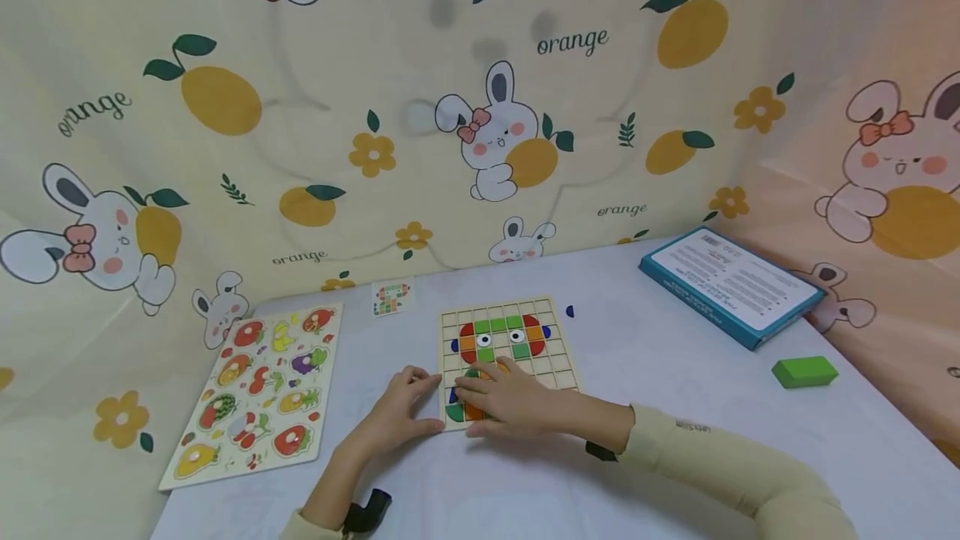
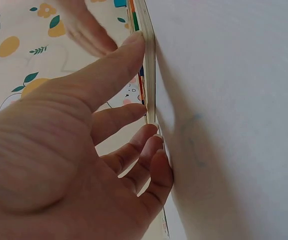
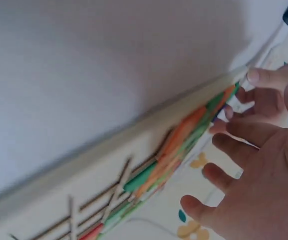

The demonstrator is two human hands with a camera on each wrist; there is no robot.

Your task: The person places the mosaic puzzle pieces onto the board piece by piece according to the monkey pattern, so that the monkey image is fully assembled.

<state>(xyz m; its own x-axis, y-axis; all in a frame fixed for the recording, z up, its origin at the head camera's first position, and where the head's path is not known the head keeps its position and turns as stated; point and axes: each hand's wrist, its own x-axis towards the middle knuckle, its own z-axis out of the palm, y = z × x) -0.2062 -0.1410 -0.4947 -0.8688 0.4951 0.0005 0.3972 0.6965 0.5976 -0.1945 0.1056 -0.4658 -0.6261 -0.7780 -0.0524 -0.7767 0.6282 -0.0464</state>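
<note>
A wooden grid board (image 1: pixel 561 365) lies on the table, with coloured pieces forming a figure with two round eyes (image 1: pixel 484 341). My left hand (image 1: pixel 396 413) is at the board's left side. In the left wrist view its thumb (image 2: pixel 116 67) and fingertips touch the board's edge, not wrapped around it. Over the lower part of the grid reaches my right hand (image 1: pixel 517 402), fingers spread, hiding some pieces. Beside its fingers show a green piece (image 1: pixel 454 413) and an orange piece (image 1: pixel 472 412). Nothing is visibly gripped in the right wrist view, where the right hand (image 3: pixel 264 175) appears spread.
A fruit puzzle board (image 1: pixel 258 390) lies at the left. Behind the grid sit a small pattern card (image 1: pixel 392 298) and a loose dark blue half-round piece (image 1: pixel 570 312). On the right are a blue-edged box (image 1: pixel 731 282) and a green block (image 1: pixel 805 372). A patterned curtain (image 1: pixel 420 48) backs the table.
</note>
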